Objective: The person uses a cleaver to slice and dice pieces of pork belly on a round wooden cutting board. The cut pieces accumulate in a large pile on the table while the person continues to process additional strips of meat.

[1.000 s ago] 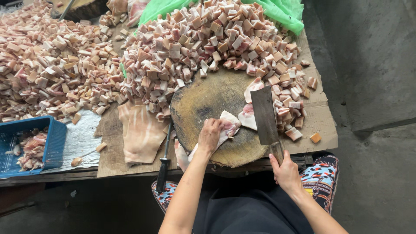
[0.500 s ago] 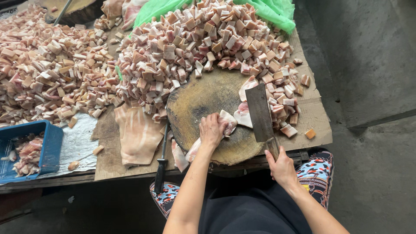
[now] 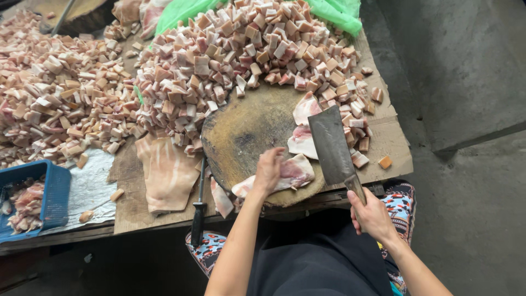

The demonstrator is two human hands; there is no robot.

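My left hand [image 3: 268, 170] presses down on a strip of raw pork [image 3: 293, 172] at the near edge of a round wooden chopping block [image 3: 246, 131]. My right hand [image 3: 372, 215] grips the handle of a broad cleaver [image 3: 330, 143], whose blade lies flat-tilted over the block just right of the pork strip. Two more pork pieces [image 3: 303, 123] lie on the block beside the blade. A big heap of cubed pork [image 3: 241, 55] rings the block's far side.
A slab of pork skin [image 3: 167, 172] and a dark-handled knife [image 3: 198, 205] lie left of the block on the wooden table [image 3: 394, 153]. A blue crate [image 3: 52, 197] with meat scraps sits far left. Green plastic [image 3: 334, 12] lies at the back. Concrete floor at right.
My left hand has shifted slightly along the pork strip toward the block's near edge. The cleaver stays over the block's right side, my right hand still on its handle.
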